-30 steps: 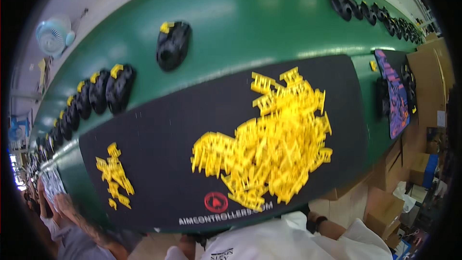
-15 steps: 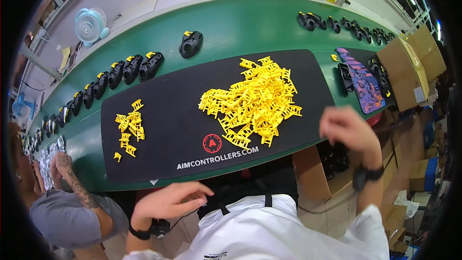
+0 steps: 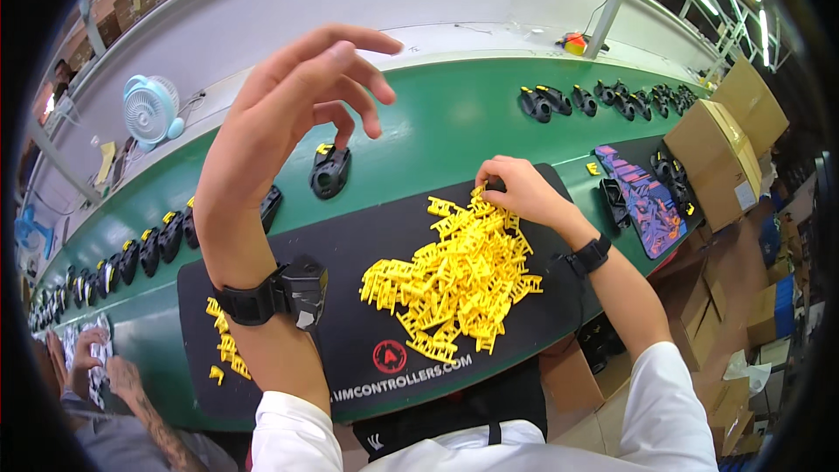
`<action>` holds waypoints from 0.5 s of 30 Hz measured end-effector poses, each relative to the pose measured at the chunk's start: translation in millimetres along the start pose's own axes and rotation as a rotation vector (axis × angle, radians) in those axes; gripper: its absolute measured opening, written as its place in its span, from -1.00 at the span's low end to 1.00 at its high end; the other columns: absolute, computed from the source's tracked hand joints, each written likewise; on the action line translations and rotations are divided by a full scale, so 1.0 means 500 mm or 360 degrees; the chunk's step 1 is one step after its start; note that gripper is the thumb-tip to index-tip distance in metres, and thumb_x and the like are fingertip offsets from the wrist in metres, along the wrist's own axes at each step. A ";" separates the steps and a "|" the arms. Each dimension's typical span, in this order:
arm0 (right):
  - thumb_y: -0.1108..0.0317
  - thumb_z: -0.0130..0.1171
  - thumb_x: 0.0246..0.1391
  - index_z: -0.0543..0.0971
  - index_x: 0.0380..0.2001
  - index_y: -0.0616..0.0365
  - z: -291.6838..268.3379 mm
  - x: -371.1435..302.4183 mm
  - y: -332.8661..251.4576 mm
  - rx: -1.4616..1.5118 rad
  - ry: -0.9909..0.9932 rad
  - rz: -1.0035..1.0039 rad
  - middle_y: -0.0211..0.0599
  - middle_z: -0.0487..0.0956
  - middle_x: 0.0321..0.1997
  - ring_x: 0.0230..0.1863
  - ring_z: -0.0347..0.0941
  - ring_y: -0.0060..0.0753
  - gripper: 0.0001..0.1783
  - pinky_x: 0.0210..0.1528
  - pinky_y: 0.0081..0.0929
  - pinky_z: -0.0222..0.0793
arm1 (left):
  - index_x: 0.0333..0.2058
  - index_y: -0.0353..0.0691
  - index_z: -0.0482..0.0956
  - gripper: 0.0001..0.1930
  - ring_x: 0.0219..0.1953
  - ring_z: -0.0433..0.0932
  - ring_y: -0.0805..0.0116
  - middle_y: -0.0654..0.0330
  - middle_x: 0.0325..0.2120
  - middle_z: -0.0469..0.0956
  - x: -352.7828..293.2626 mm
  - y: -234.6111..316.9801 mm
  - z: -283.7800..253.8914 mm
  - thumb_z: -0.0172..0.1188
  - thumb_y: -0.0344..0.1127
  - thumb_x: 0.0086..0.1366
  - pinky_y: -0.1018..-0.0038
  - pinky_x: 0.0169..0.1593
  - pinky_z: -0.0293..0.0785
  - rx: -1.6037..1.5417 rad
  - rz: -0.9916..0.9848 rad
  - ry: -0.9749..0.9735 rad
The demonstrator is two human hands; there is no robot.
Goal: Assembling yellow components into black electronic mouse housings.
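Note:
A heap of small yellow ladder-shaped plastic parts (image 3: 463, 271) lies on a black mat (image 3: 332, 245). At its far edge my right hand (image 3: 524, 192) has thumb and fingers pinched on one yellow plastic part (image 3: 480, 193). My left hand (image 3: 301, 92) is raised over the far side of the table, open, its fingers apart and loosely curved, holding nothing. Seen just beyond its fingertips, a black plastic controller shell (image 3: 329, 177) with a yellow part on top stands on the green table (image 3: 419, 122). My left forearm hides some of a smaller group of yellow parts (image 3: 229, 354).
A row of black shells (image 3: 149, 249) runs along the left; more shells (image 3: 584, 100) stand far right. A patterned purple panel (image 3: 642, 201) and a cardboard box (image 3: 717, 157) sit at the right. A co-worker's hands (image 3: 122, 376) work at lower left. A fan (image 3: 150, 111) stands behind.
My left hand has risen from near my body to above the far table. My right hand has moved left from the mat's right edge to the heap and pinched a part. The view has tilted up.

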State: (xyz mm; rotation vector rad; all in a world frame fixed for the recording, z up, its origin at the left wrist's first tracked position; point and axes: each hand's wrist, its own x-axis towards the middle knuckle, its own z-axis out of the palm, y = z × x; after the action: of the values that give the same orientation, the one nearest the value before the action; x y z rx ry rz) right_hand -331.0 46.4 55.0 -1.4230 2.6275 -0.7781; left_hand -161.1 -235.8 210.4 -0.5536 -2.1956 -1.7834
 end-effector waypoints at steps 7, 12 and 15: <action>0.36 0.34 0.10 0.71 -0.31 0.24 -0.124 0.075 0.190 0.0087 0.0693 0.0620 -0.26 0.73 -0.37 -0.29 0.66 -0.49 -0.83 -0.19 -0.51 0.54 | -0.16 -0.30 0.54 -0.71 -0.55 0.39 0.54 0.34 -0.56 0.37 0.063 -0.194 -0.024 -0.08 -0.21 0.48 0.61 -0.47 0.24 -0.0361 -0.0075 0.0682; 0.21 0.40 -0.04 0.71 -0.34 0.20 -0.113 0.128 0.373 -0.0352 0.0645 0.0987 -0.14 0.71 -0.36 -0.28 0.66 -0.23 -0.72 -0.16 -0.37 0.51 | -0.21 -0.27 0.56 -0.76 -0.58 0.34 0.62 0.38 -0.63 0.33 0.091 -0.234 -0.028 -0.04 -0.27 0.47 0.66 -0.48 0.19 -0.0105 -0.0071 0.0751; 0.24 0.39 -0.02 0.71 -0.39 0.18 -0.089 0.140 0.383 -0.0330 0.0674 0.1027 -0.15 0.70 -0.37 -0.29 0.66 -0.23 -0.77 -0.16 -0.34 0.52 | -0.19 -0.27 0.57 -0.78 -0.57 0.35 0.62 0.38 -0.61 0.37 0.095 -0.246 -0.024 0.01 -0.25 0.45 0.65 -0.49 0.21 -0.0180 -0.0186 0.0677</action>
State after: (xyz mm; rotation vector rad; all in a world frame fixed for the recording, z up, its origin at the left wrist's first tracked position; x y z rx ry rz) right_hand -531.1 94.4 20.0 -0.3669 3.2634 -0.7910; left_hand -259.0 -263.0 125.2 -0.0539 -1.8766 -1.8833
